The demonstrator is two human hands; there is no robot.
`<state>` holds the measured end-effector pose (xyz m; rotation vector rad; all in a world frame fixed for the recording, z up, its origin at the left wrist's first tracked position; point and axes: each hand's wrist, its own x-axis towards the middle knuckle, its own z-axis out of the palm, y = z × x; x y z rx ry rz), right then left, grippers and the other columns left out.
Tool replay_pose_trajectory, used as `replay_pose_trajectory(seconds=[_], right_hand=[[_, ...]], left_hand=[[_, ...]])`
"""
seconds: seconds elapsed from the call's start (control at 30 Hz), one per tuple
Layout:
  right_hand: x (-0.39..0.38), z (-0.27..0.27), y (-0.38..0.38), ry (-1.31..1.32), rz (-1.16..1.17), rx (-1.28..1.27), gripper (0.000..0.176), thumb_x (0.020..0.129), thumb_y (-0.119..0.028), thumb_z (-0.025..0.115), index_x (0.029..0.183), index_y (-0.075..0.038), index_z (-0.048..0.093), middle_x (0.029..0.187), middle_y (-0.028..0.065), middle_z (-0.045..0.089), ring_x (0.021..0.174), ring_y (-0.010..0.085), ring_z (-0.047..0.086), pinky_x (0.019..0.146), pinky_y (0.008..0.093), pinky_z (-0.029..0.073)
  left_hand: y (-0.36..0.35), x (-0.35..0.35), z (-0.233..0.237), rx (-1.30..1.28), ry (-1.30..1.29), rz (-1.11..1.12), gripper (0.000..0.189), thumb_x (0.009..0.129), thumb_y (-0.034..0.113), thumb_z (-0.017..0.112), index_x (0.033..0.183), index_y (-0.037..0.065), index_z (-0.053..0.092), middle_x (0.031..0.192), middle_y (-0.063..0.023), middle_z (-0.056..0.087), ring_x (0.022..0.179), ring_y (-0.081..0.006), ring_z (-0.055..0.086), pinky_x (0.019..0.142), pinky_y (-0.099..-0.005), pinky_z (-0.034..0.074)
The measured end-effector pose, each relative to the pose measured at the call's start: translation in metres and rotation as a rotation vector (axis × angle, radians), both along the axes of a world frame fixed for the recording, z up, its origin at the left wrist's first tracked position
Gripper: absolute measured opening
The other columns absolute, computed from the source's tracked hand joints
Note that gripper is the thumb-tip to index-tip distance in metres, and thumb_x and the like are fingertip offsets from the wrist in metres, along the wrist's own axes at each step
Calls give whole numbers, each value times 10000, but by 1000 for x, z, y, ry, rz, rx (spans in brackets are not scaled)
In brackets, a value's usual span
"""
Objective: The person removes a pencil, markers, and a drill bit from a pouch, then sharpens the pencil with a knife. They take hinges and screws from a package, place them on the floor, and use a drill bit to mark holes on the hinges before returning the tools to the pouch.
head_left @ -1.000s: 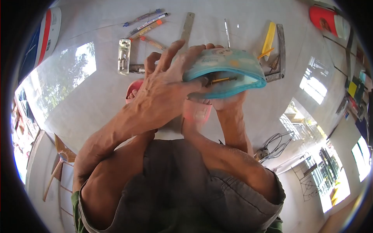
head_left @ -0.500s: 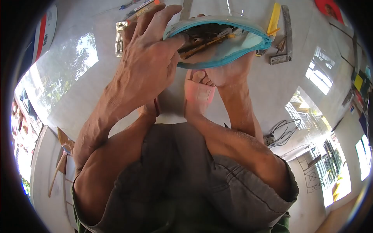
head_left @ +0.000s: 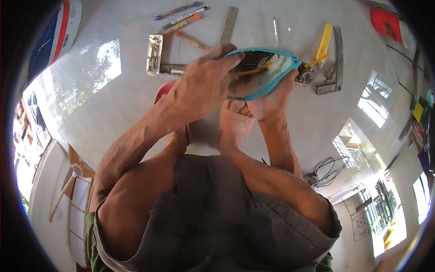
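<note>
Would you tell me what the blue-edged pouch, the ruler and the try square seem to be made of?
Blue-edged pouch: possibly soft plastic, its smooth wall bowing. Ruler: probably dull steel, flat and grey. Try square: likely metal, dark grey, worn, mottled.

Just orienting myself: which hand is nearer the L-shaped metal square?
Right. The right hand holds the pouch left of the metal square; the left hand is farther left, at the pouch's other end.

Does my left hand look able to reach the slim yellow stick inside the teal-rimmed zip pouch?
Likely yes: your left hand is at the rim of the pouch, the mouth gapes open, and the stick shows inside with nothing visibly lying across it.
</note>
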<state>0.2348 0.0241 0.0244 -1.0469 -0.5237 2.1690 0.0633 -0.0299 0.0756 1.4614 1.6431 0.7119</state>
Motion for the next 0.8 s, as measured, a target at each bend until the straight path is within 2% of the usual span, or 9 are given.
replay_pose_trajectory(seconds=[0.07,0.17,0.27,0.37,0.5,0.6,0.67,0.73,0.8], right_hand=[[5,1,5,350,-146,-419,785,981,-694,304,1361,-34,494,1325,159,572,1237,346,527,1076,489,414],[10,-4,3,198,-159,-431,812,968,-720,298,1391,-51,479,1341,154,567,1241,347,525,1086,493,402],[17,-8,-2,464,-180,-547,797,977,-712,285,1414,-69,459,1366,145,548,1247,336,525,1090,490,399],[17,2,0,164,-128,-383,770,989,-692,281,1432,-82,437,1382,133,532,1247,315,530,1082,473,416],[36,4,9,357,-145,-256,678,1034,-605,270,1418,-74,443,1327,123,570,1205,284,563,1024,426,489],[42,2,17,1,-136,-80,643,1046,-578,271,1414,-82,450,1293,118,593,1174,268,585,1002,412,506],[42,7,25,-14,-165,-151,639,1047,-575,276,1412,-83,454,1288,112,598,1150,252,600,991,402,513],[39,8,27,-99,-165,-166,652,1043,-584,276,1413,-77,452,1290,110,599,1145,250,604,985,403,517],[35,3,25,-347,-88,-28,642,1051,-577,268,1398,-74,465,1242,103,605,1103,240,600,957,377,513]], left_hand=[[-1,1,-8,43,-58,11,455,853,-78,503,1285,13,612,1241,-227,604,987,-407,647,839,-431,539],[-6,3,-14,-21,-92,-1,453,856,-57,516,1291,25,617,1204,-230,627,936,-380,672,815,-402,546],[5,3,-4,-226,-169,4,459,854,-38,541,1300,37,617,1172,-223,650,911,-350,686,811,-370,548],[11,3,-5,-288,-265,-21,460,853,-23,572,1306,44,616,1164,-212,658,938,-331,686,830,-356,545],[21,7,2,-184,-391,-117,449,861,-3,594,1307,46,615,1232,-199,630,1003,-337,678,860,-375,545],[21,15,1,-96,-394,-168,447,856,5,599,1301,38,612,1281,-203,594,1024,-356,676,870,-398,552],[19,15,1,-106,-315,-181,456,849,0,598,1303,37,608,1274,-209,595,1012,-362,679,865,-403,556],[15,18,-3,-80,-381,-107,465,843,10,594,1307,41,602,1241,-208,606,974,-372,683,834,-416,558],[15,19,-9,-96,-432,-69,465,832,23,589,1297,28,596,1182,-211,613,951,-390,674,818,-438,553]])
